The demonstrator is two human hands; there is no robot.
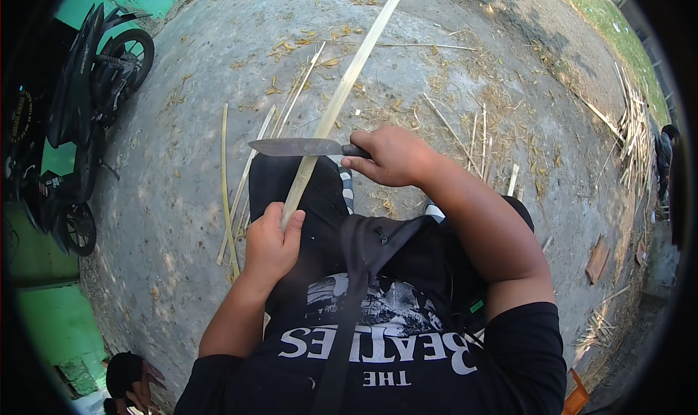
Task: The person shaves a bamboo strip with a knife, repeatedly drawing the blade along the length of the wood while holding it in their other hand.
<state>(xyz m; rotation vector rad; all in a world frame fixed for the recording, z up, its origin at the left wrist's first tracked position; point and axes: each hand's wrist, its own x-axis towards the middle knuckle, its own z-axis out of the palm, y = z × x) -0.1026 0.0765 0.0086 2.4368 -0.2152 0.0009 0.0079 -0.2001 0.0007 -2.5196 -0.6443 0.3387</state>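
My left hand (273, 242) is closed round the near end of a long, pale bamboo strip (346, 88), just above my lap. The strip slants away from me to the far edge of the view. In my right hand (392, 155) is the dark handle of a large knife (294, 147). Its broad blade points left and lies across the strip, a short way beyond my left hand. Whether the edge bites into the bamboo cannot be made out.
Thin bamboo strips (225, 175) lie on the ground at my left, more ahead. A heap of sticks (634, 135) lies far right, near a wood block (598, 260). A motorcycle (91, 117) stands left. Other people (131, 382) are at lower left and far right. An orange crate (576, 395) shows lower right.
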